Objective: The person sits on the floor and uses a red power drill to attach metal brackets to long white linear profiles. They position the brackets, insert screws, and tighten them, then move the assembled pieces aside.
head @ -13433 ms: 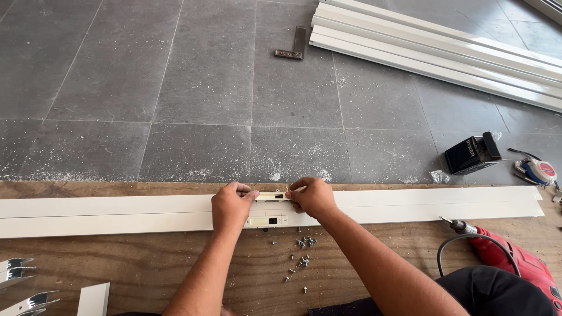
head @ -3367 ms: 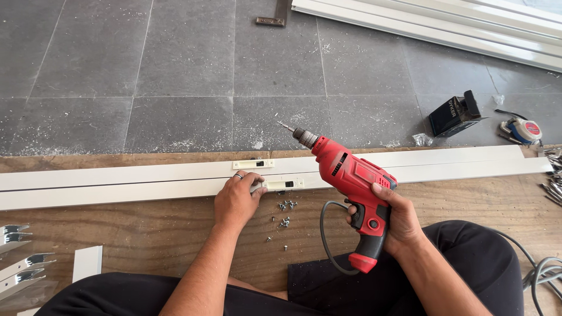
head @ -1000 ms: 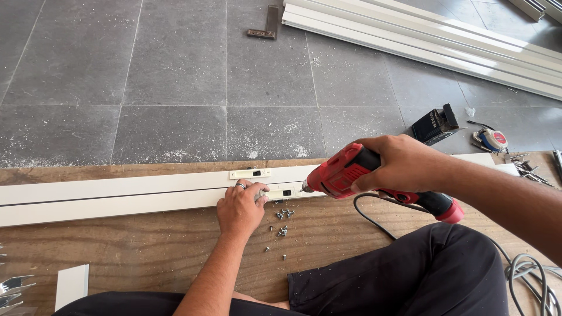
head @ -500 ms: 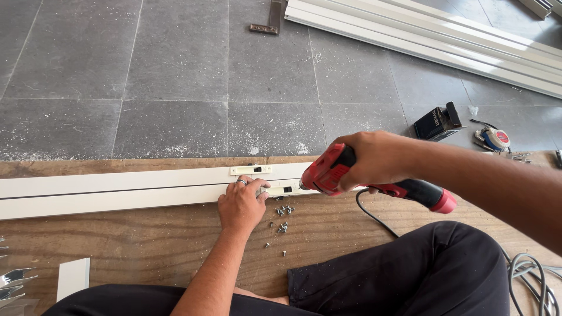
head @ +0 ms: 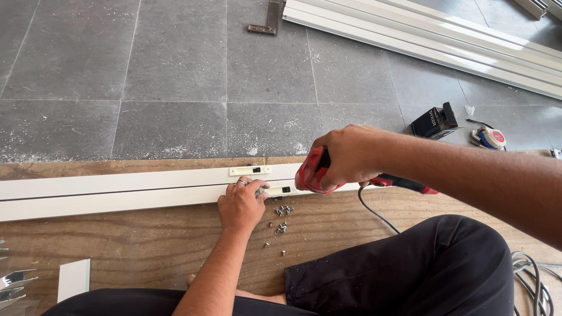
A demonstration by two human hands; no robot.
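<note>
A long white frame profile (head: 117, 190) lies across a wooden board (head: 146, 246). Two small white fittings sit on it: one on its far edge (head: 250, 170), one on its near face (head: 280, 191). My left hand (head: 241, 205) presses on the profile beside the near fitting, fingers curled, a ring on one finger. My right hand (head: 345, 155) grips a red electric drill (head: 313, 174), held sideways with its nose against the near fitting. The bit is hidden behind the hand. Several small screws (head: 281, 212) lie loose on the board just below.
More white profiles (head: 445, 41) are stacked at the far right on the grey tiled floor. A black tool case (head: 434, 122) and a tape measure (head: 490, 138) lie to the right. A metal bracket (head: 266, 20) sits far back. Cable coils (head: 530, 275) at right; a white offcut (head: 73, 278) at left.
The drill has swung from upright in my right hand to sideways, and moved left onto the near fitting. My left hand has stayed on the profile.
</note>
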